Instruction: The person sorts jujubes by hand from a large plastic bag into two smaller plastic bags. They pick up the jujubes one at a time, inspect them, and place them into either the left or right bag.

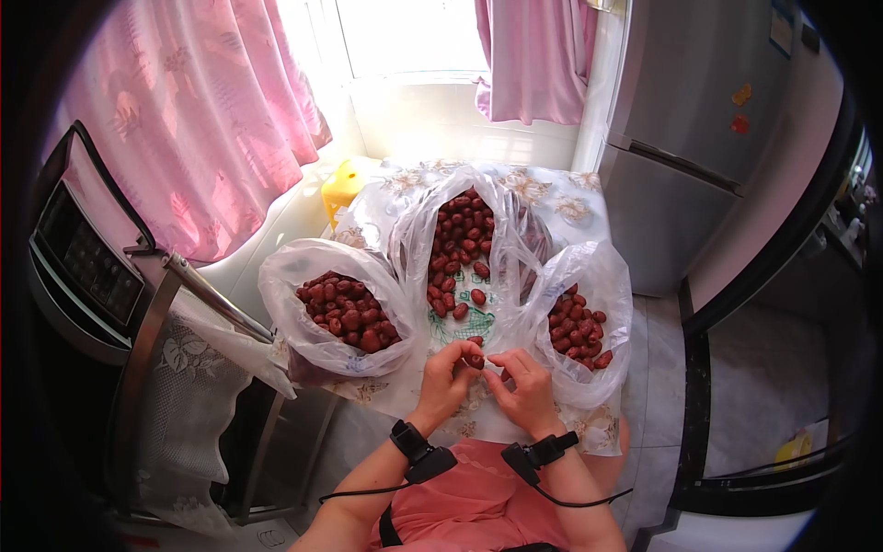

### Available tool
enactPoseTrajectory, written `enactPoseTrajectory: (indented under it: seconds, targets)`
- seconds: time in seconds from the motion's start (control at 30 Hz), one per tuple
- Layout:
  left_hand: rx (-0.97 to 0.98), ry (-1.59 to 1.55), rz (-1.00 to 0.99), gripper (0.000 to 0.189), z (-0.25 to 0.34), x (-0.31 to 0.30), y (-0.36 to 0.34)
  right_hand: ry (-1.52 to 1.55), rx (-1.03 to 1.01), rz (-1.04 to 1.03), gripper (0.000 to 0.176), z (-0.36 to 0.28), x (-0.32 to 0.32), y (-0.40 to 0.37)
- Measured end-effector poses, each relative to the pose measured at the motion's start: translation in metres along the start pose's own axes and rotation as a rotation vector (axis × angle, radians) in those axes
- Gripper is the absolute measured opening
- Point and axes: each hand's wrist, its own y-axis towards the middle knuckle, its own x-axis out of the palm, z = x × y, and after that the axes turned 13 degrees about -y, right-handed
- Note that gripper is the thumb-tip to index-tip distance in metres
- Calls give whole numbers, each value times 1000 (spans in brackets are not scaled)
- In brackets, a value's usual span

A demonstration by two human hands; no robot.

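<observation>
Red date (475, 362) in hand, over floral tablecloth (572, 210).
We see the left hand (448, 379) pinching it, fingertips nearly together; right hand (522, 385) just beside, fingers bent, any grip unclear to us. Three plastic bags (279, 274) of dates (466, 225) beyond.

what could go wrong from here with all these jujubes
The small jujube pinched by the left hand might slip from its fingertips. Loose jujubes near the open mouth of the middle plastic bag could roll out. The right plastic bag reaches the tablecloth's edge, so a nudge might tip it.
</observation>
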Motion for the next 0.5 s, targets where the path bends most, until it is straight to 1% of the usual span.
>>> enactPoseTrajectory:
  seconds: [0.1,0.23,0.3,0.4,0.5]
  targets:
    - [-20,4,-11,23,-5,-1,0,-8,-6,-8,21,1,0,0]
    - [-34,-18,-17,25,-2,0,0,-16,-37,2,19,3,0,-1]
    - [-78,-115,17,27,2,4,0,-17,-5,24,18,2,1,0]
    - [-36,-104,7,28,0,3,1,-17,33,25,17,-1,0,0]
    - [-66,-107,4,25,-1,1,0,-19,29,7,17,-1,-2,0]
